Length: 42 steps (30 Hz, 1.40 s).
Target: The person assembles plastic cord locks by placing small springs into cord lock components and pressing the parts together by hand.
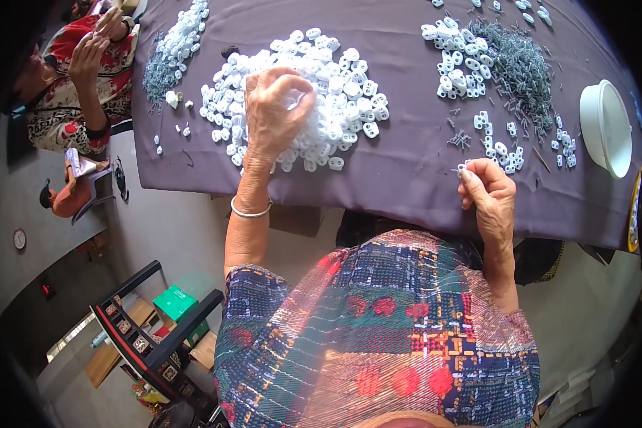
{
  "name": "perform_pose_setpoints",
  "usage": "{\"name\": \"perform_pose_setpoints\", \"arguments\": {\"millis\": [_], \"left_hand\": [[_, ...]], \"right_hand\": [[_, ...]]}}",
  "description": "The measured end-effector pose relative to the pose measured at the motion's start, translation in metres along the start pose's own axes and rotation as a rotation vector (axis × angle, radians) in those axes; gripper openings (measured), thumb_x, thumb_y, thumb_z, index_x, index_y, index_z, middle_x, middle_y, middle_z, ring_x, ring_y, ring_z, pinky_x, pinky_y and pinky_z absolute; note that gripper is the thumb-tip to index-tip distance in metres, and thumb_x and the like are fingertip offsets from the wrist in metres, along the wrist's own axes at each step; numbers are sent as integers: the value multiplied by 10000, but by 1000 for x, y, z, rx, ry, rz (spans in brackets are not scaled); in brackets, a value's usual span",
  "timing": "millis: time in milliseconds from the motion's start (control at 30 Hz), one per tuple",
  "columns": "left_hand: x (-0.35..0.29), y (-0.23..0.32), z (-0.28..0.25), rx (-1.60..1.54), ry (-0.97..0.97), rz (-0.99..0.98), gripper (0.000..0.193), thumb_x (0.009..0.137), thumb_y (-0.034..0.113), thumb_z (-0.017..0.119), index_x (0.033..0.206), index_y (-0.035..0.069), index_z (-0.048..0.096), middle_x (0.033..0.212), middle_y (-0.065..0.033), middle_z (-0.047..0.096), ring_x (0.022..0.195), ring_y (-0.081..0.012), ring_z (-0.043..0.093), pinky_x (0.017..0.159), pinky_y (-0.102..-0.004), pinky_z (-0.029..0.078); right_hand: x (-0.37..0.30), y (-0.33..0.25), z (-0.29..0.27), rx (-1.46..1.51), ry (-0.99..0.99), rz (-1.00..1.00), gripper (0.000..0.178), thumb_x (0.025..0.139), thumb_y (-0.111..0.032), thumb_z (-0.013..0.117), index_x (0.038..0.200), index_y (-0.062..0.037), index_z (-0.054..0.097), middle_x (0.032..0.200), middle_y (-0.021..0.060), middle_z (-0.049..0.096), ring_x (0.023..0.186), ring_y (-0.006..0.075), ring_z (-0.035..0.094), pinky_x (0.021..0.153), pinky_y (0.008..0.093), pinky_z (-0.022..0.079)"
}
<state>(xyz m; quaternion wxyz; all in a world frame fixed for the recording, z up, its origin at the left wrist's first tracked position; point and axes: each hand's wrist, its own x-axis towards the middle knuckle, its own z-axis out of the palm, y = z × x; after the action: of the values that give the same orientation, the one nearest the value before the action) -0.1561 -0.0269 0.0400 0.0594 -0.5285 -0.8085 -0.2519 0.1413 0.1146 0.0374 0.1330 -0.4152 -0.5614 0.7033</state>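
Observation:
A large heap of small white plastic pieces with two holes [339, 96] lies before me on the cloth-covered table. My left hand [277, 107] is over the heap's left part, thumb and fingertips drawn together in a pinch; glare hides what is between them. A silver bangle [251, 208] circles that wrist. Near the table's front edge, my right hand [488, 187] pinches a small white plastic piece [463, 168], with a thin dark pin-like end sticking out of it. Just beyond this hand lie several more white pieces [505, 158] and a few loose grey nails or screws [459, 138].
A pile of grey nails or screws [517, 71] stands beside more white pieces [460, 60] at the far right. A white tub [606, 128] rests near the right edge. Across the left corner, another person [85, 78] sits by smaller heaps [182, 39].

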Motion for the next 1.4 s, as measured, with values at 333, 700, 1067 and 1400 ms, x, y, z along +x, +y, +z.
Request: {"name": "perform_pose_setpoints", "arguments": {"millis": [333, 700, 1067, 1400], "left_hand": [[21, 2, 9, 73, -27, 13, 151, 644, 168, 705, 782, 118, 669, 936, -53, 595, 935, -232, 494, 850, -347, 365], [11, 3, 7, -8, 1, -49, 146, 663, 108, 748, 787, 108, 673, 931, -23, 613, 964, -219, 499, 872, -341, 364], [9, 18, -15, -948, 104, -585, 169, 806, 37, 656, 956, -35, 626, 865, -71, 651, 810, -108, 611, 759, -218, 488], [3, 14, -5, -483, 36, -471, 155, 745, 123, 694, 888, 62, 689, 839, -24, 666, 688, -117, 533, 656, -260, 430]], "right_hand": [[1, 1, -1, 4, -14, 19, 87, 859, -93, 602, 900, -17, 596, 669, 2, 567, 528, 37, 492, 457, 158, 387], [2, 0, -1, -2, -15, 29, 93, 859, -94, 603, 905, -14, 591, 668, 2, 561, 533, 40, 491, 455, 165, 392], [0, 1, -1, -33, -1, 1, 98, 862, -101, 602, 909, -16, 592, 676, 2, 560, 541, 41, 491, 456, 169, 394], [2, 1, 1, -37, 1, -13, 105, 860, -102, 607, 914, -14, 591, 663, 2, 558, 526, 43, 487, 452, 168, 389]]}}
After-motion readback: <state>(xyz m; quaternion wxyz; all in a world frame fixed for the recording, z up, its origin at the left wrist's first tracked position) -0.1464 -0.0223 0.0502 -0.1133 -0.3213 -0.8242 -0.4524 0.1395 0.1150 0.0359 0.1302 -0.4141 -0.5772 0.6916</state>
